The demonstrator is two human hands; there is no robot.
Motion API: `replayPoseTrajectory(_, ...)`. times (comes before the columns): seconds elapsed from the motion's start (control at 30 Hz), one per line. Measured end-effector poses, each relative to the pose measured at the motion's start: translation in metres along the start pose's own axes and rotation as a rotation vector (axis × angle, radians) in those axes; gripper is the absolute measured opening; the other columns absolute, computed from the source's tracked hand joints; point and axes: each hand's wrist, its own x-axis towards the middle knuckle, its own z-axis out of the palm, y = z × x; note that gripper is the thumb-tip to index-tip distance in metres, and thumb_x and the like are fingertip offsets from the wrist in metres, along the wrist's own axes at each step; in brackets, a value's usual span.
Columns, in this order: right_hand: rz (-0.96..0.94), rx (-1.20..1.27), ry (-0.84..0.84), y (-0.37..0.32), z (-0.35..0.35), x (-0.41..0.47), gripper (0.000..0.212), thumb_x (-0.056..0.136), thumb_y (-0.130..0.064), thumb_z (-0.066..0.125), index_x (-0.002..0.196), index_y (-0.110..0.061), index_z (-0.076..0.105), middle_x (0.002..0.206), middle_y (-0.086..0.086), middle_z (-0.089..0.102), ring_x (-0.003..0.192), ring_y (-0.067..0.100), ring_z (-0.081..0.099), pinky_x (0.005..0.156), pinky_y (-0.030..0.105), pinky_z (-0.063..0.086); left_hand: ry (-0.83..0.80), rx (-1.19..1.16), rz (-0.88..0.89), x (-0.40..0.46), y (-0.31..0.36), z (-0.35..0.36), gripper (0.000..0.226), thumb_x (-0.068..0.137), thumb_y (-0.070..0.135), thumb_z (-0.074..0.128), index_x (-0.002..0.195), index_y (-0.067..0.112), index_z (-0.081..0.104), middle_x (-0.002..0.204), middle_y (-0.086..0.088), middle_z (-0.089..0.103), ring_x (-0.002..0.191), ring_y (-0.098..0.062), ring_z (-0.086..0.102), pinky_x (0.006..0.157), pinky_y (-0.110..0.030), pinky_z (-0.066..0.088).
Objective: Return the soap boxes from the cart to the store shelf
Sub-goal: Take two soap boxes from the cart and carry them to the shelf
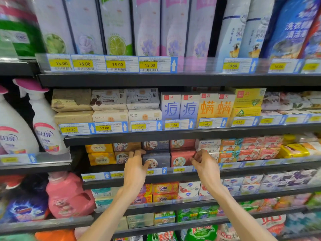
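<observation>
Both your hands were at the shelf (pixel 121 181): left hand (pixel 136 166) pinching the dark soap box (pixel 159 158), right hand (pixel 205 165) fingering the red soap box (pixel 181 158); a careless shove risked toppling the stacked boxes behind.

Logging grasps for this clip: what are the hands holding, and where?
Left hand grips the dark blue soap box at its left end; right hand pinches the red soap box at its right edge.
</observation>
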Motion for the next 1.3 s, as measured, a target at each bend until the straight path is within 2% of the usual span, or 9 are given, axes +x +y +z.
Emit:
replayPoseTrajectory(0.2,-0.046,0.051,-0.088,-0.023,0.014,-0.01,0.025,0.088,-0.041,0.07,0.081,-0.026,0.052,0.069,-0.008,0.06,0.063,0.011,0.058,0.055,0.033,0.044,0.004,-0.003,-0.015,-0.003,0.003,-0.001,0.034,0.09,0.027,0.075,0.121,0.023,0.06,0.125,-0.002,0.059,0.105,-0.025,0.067,0.092,-0.04,0.058)
replayPoseTrajectory(0.4,-0.016,0.017,0.006,-0.028,0.028,-0.013,0.027,0.087,-0.044,0.071,0.079,-0.028,0.05,0.072,-0.01,0.059,0.063,0.01,0.057,0.054,0.036,0.05,0.019,-0.004,-0.009,-0.003,0.002,0.0,0.034,0.089,0.028,0.076,0.119,0.023,0.061,0.123,-0.001,0.06,0.103,-0.024,0.068,0.09,-0.04,0.059)
replayPoseTrajectory(0.53,-0.024,0.007,0.036,-0.031,0.027,-0.017,0.027,0.088,-0.042,0.071,0.08,-0.024,0.052,0.068,-0.009,0.059,0.058,0.009,0.056,0.053,0.033,0.048,0.023,0.001,0.001,-0.004,0.001,0.002,0.033,0.089,0.027,0.076,0.118,0.023,0.061,0.122,-0.001,0.059,0.1,-0.025,0.068,0.088,-0.041,0.059)
replayPoseTrajectory(0.67,-0.05,0.031,-0.009,-0.03,0.022,-0.02,0.027,0.09,-0.04,0.07,0.08,-0.024,0.05,0.066,-0.008,0.058,0.058,0.01,0.056,0.054,0.035,0.048,0.013,0.018,0.023,-0.004,0.0,0.002,0.035,0.09,0.027,0.075,0.121,0.023,0.059,0.124,-0.002,0.057,0.099,-0.024,0.068,0.087,-0.041,0.06)
replayPoseTrajectory(0.77,-0.075,0.041,-0.055,-0.028,0.015,-0.021,0.024,0.091,-0.037,0.069,0.082,-0.022,0.052,0.066,-0.009,0.057,0.058,0.008,0.055,0.053,0.031,0.044,-0.01,0.049,0.044,-0.003,-0.002,-0.001,0.04,0.091,0.032,0.073,0.126,0.023,0.057,0.126,-0.003,0.056,0.099,-0.023,0.068,0.087,-0.041,0.06)
replayPoseTrajectory(0.97,-0.14,0.077,-0.146,-0.029,0.0,-0.02,0.02,0.092,-0.04,0.067,0.085,-0.024,0.056,0.072,-0.007,0.063,0.066,0.009,0.061,0.06,0.032,0.05,0.033,0.117,0.113,-0.017,-0.002,-0.02,0.04,0.093,0.037,0.07,0.127,0.022,0.056,0.132,-0.002,0.054,0.114,-0.023,0.061,0.091,-0.038,0.058)
replayPoseTrajectory(1.07,-0.236,0.049,-0.178,-0.035,-0.002,-0.02,0.015,0.093,-0.041,0.065,0.086,-0.028,0.06,0.076,-0.012,0.065,0.071,0.004,0.061,0.063,0.034,0.054,0.053,0.147,0.132,-0.031,-0.005,-0.036,0.039,0.094,0.035,0.067,0.128,0.02,0.056,0.132,0.0,0.052,0.122,-0.021,0.053,0.096,-0.036,0.053)
replayPoseTrajectory(1.17,-0.397,-0.007,-0.248,-0.048,0.001,-0.023,0.009,0.093,-0.04,0.063,0.095,-0.031,0.063,0.089,-0.014,0.066,0.081,0.004,0.063,0.069,0.031,0.055,0.072,0.249,0.141,-0.052,-0.012,-0.056,0.036,0.097,0.035,0.063,0.126,0.016,0.055,0.13,0.0,0.05,0.122,-0.021,0.048,0.092,-0.035,0.05)
replayPoseTrajectory(1.3,-0.694,-0.055,-0.362,-0.073,0.008,-0.037,0.024,0.094,-0.04,0.061,0.113,-0.027,0.065,0.106,-0.01,0.067,0.097,0.012,0.065,0.078,0.033,0.054,0.126,0.336,0.155,-0.094,-0.025,-0.088,0.037,0.096,0.035,0.063,0.13,0.022,0.056,0.128,0.006,0.052,0.12,-0.015,0.05,0.095,-0.032,0.049)
